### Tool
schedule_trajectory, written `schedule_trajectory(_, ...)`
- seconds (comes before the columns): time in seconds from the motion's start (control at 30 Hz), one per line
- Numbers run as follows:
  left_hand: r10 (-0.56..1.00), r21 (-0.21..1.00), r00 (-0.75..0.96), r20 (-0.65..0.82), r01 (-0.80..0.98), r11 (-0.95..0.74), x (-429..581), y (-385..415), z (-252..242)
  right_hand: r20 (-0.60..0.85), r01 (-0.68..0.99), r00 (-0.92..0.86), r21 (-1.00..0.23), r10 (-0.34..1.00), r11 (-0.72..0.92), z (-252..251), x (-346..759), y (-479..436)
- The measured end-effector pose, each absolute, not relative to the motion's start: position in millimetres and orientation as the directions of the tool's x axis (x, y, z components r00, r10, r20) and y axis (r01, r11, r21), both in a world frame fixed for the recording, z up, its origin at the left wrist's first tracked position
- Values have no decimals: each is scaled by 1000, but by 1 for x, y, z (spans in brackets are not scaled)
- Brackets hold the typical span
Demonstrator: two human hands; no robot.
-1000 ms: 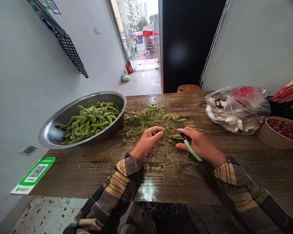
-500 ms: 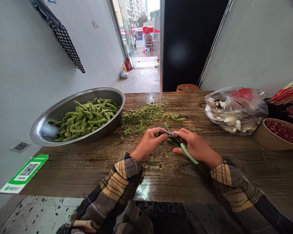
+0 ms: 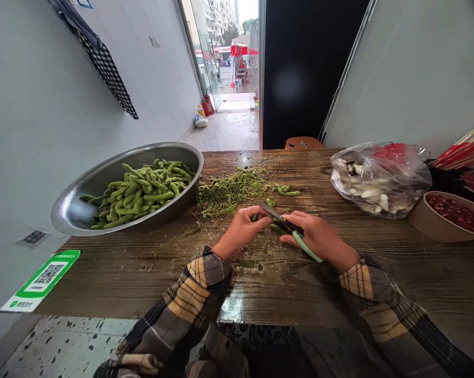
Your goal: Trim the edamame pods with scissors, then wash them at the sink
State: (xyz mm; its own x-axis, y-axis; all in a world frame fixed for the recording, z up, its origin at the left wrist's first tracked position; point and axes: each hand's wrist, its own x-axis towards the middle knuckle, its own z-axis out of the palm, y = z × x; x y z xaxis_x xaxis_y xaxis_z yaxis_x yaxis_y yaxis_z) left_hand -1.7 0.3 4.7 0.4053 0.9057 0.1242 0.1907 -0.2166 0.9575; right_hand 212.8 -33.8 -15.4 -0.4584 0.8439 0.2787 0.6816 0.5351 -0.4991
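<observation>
Pinching pod in left hand, gripping scissors in right hand. Well along, judging by far trimmings and few loose pods remaining.

No words legible; QR code on green-white card, lettering near lower edge blurred.

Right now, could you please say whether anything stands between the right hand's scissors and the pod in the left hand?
Nothing visible does: the scissors in the right hand reach the left hand, where the pod shows; contact is unclear.
</observation>
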Motion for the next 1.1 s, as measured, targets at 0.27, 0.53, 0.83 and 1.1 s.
schedule_trajectory(0.27,957,970,272,-99,-189,154,-4,3,3,350,698,-317,-543,882,466,-16,215,-31)
schedule_trajectory(0.53,952,948,285,-108,-260,186,-5,2,4,346,694,-325,-544,880,471,-16,215,-31)
schedule_trajectory(0.83,937,934,332,-110,-287,212,-3,0,3,329,699,-329,-545,885,462,-15,215,-30)
schedule_trajectory(1.1,928,958,362,-81,-228,173,1,-2,-1,311,666,-374,-565,874,486,-14,210,-33)
